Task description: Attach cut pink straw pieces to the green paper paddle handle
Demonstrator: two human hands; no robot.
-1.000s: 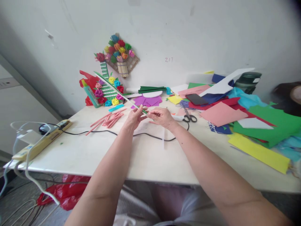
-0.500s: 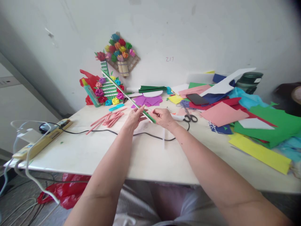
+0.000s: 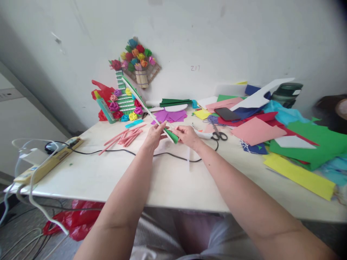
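Note:
Above the middle of the table, my left hand [image 3: 156, 134] grips a long, thin strip [image 3: 141, 102], white along its edge and green on its face. The strip slants from lower right to upper left, its far end in front of a paper-flower piece [image 3: 127, 101]. My right hand [image 3: 186, 135] pinches the strip's near green end, fingers closed on it. Behind my right hand lies a white-handled tool [image 3: 204, 135], partly hidden, beside black-handled scissors [image 3: 219, 136]. Pink rolled paper sticks [image 3: 127, 138] lie left of my left hand.
Coloured paper sheets [image 3: 309, 144] pile up on the right, with a phone [image 3: 227, 114] and a dark green jar [image 3: 287, 94]. A glue bottle [image 3: 105, 108] stands at the back left. A black cord [image 3: 173, 155] crosses the table from the power strip [image 3: 51, 159].
The strip has turned slightly, so more of its green face shows near my right hand. Its far end has shifted up and a little right. Both hands stay almost in place.

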